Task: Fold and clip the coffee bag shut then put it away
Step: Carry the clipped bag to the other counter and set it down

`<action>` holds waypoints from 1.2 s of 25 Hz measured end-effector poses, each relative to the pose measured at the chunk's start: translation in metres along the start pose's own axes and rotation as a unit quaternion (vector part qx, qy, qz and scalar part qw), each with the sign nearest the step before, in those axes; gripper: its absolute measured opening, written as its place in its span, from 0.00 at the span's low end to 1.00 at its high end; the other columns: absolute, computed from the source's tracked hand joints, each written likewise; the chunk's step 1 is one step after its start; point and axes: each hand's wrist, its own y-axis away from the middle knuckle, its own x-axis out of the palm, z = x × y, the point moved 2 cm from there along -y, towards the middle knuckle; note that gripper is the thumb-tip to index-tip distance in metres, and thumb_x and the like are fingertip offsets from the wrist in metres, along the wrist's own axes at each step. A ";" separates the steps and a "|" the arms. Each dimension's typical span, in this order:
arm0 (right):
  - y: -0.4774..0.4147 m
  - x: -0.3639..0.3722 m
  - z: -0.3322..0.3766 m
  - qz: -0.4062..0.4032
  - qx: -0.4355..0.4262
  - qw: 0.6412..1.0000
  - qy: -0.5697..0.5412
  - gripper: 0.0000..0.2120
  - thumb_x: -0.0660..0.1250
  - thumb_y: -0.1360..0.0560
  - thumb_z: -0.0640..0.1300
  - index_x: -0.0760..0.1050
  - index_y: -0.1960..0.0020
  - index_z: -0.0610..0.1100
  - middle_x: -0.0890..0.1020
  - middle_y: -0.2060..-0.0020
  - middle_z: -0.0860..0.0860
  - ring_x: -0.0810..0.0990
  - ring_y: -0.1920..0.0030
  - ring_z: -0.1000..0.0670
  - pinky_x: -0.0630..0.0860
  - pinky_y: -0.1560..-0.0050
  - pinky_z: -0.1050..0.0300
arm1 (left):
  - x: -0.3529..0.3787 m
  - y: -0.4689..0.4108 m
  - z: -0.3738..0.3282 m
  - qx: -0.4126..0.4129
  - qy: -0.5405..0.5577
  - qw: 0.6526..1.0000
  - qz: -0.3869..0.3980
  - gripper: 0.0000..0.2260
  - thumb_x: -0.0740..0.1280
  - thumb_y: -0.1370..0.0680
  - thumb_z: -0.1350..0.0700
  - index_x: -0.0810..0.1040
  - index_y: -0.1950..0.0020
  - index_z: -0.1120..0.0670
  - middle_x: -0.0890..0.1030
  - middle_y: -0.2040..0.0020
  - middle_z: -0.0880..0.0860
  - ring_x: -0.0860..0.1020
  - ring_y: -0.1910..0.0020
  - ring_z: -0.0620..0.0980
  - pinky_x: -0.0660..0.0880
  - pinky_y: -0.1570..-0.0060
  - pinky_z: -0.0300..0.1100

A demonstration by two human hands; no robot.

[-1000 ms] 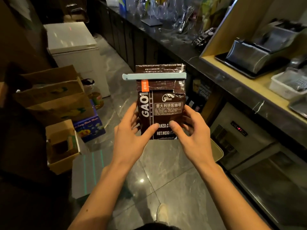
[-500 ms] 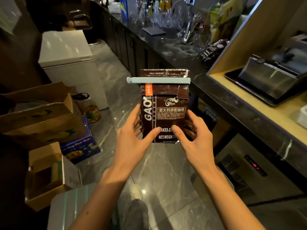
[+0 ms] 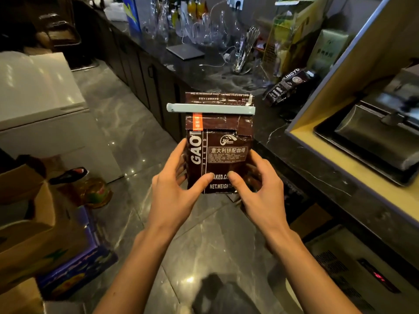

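You have the coffee bag (image 3: 218, 152) upright in the air over the floor, just beside the dark bench (image 3: 301, 152), your left hand (image 3: 175, 191) and right hand (image 3: 260, 191) both grasping its lower half, thumbs on the front. The pale clip (image 3: 210, 109) already spans the folded top, so only putting away looks left. Keep the bag upright, support it from below, and avoid knocking the clip.

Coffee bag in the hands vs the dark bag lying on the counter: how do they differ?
The coffee bag is upright, held by the left hand and right hand; the counter bag lies tilted, untouched. The coffee bag carries a pale blue clip; no clip shows on the counter bag. Both are dark brown with white print.
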 end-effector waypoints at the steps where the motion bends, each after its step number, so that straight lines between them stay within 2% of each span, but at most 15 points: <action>1: -0.019 0.004 -0.006 -0.007 0.003 1.000 0.003 0.27 0.71 0.26 0.50 0.67 0.30 0.60 0.76 0.41 0.62 0.75 0.37 0.61 0.74 0.37 0.58 | 0.004 -0.021 0.008 0.000 0.004 1.000 0.008 0.38 0.77 0.30 0.55 0.64 0.24 0.48 0.77 0.33 0.46 0.76 0.35 0.39 0.75 0.36 0.44; 3: -0.053 0.010 -0.021 -0.017 0.014 1.000 0.007 0.27 0.72 0.26 0.50 0.67 0.30 0.59 0.75 0.42 0.65 0.75 0.38 0.62 0.74 0.37 0.58 | 0.014 -0.059 0.023 -0.001 0.017 1.000 0.026 0.37 0.77 0.29 0.56 0.64 0.24 0.49 0.78 0.33 0.47 0.76 0.35 0.40 0.75 0.36 0.44; 5: -0.091 0.015 -0.041 -0.030 0.026 0.999 -0.002 0.27 0.72 0.26 0.49 0.68 0.30 0.58 0.76 0.42 0.64 0.75 0.38 0.61 0.75 0.37 0.57 | 0.030 -0.100 0.038 0.003 0.017 0.999 0.038 0.37 0.77 0.29 0.57 0.64 0.24 0.50 0.78 0.34 0.47 0.76 0.36 0.38 0.75 0.36 0.41; 9: -0.179 0.012 -0.087 -0.055 0.047 0.997 -0.037 0.27 0.72 0.26 0.46 0.69 0.30 0.57 0.76 0.41 0.61 0.75 0.39 0.63 0.74 0.43 0.67 | 0.079 -0.191 0.061 0.020 0.006 0.998 0.056 0.37 0.77 0.29 0.56 0.64 0.24 0.51 0.77 0.37 0.41 0.76 0.39 0.33 0.74 0.40 0.31; 11: -0.223 -0.002 -0.105 -0.066 0.059 0.995 -0.044 0.26 0.72 0.26 0.46 0.69 0.30 0.55 0.76 0.41 0.61 0.75 0.38 0.63 0.74 0.45 0.67 | 0.107 -0.236 0.064 0.022 0.002 0.997 0.074 0.37 0.77 0.29 0.55 0.64 0.24 0.50 0.77 0.38 0.39 0.76 0.39 0.32 0.73 0.40 0.31; 13: -0.262 -0.015 -0.123 -0.085 0.060 0.994 -0.043 0.27 0.72 0.26 0.45 0.69 0.29 0.53 0.76 0.40 0.60 0.76 0.38 0.62 0.75 0.43 0.65 | 0.135 -0.277 0.064 0.032 0.002 0.996 0.088 0.37 0.77 0.29 0.55 0.64 0.24 0.50 0.76 0.38 0.37 0.75 0.39 0.31 0.73 0.40 0.31; 16: -0.316 -0.032 -0.150 -0.106 0.073 0.991 -0.045 0.28 0.72 0.26 0.46 0.68 0.29 0.55 0.77 0.38 0.56 0.76 0.36 0.58 0.76 0.37 0.55 | 0.176 -0.334 0.069 0.044 0.004 0.992 0.119 0.36 0.76 0.29 0.57 0.64 0.24 0.51 0.73 0.39 0.31 0.73 0.39 0.27 0.70 0.41 0.27; 18: -0.340 -0.040 -0.167 -0.125 0.092 0.987 -0.044 0.28 0.73 0.27 0.48 0.68 0.30 0.56 0.77 0.37 0.55 0.76 0.35 0.56 0.76 0.36 0.51 | 0.197 -0.363 0.075 0.040 0.014 0.990 0.138 0.36 0.77 0.29 0.57 0.65 0.24 0.51 0.73 0.40 0.31 0.73 0.39 0.26 0.70 0.41 0.25; 22: -0.384 -0.047 -0.208 -0.163 0.136 0.977 -0.025 0.29 0.73 0.28 0.49 0.67 0.31 0.59 0.76 0.35 0.54 0.76 0.34 0.54 0.77 0.35 0.49 | 0.241 -0.420 0.104 0.036 0.029 0.979 0.199 0.36 0.77 0.30 0.57 0.64 0.25 0.47 0.72 0.42 0.30 0.73 0.42 0.24 0.69 0.44 0.23; 24: -0.405 -0.045 -0.228 -0.192 0.155 0.969 -0.020 0.29 0.74 0.28 0.47 0.68 0.31 0.55 0.77 0.35 0.52 0.76 0.35 0.53 0.77 0.36 0.48 | 0.259 -0.450 0.120 0.036 0.036 0.971 0.233 0.36 0.77 0.30 0.57 0.63 0.26 0.45 0.72 0.42 0.29 0.73 0.43 0.23 0.69 0.44 0.23; 26: -0.427 -0.039 -0.246 -0.226 0.166 0.960 -0.014 0.28 0.74 0.28 0.45 0.69 0.31 0.53 0.78 0.37 0.50 0.77 0.36 0.52 0.78 0.37 0.50 | 0.278 -0.484 0.140 0.034 0.045 0.959 0.277 0.36 0.77 0.30 0.56 0.63 0.26 0.46 0.72 0.42 0.30 0.73 0.41 0.25 0.70 0.43 0.25; 30: -0.476 -0.020 -0.262 -0.273 0.202 0.940 0.032 0.27 0.74 0.27 0.46 0.68 0.32 0.52 0.78 0.37 0.52 0.77 0.38 0.57 0.76 0.42 0.65 | 0.306 -0.558 0.180 0.010 0.076 0.931 0.358 0.37 0.77 0.29 0.58 0.64 0.25 0.47 0.75 0.38 0.36 0.75 0.38 0.31 0.73 0.38 0.33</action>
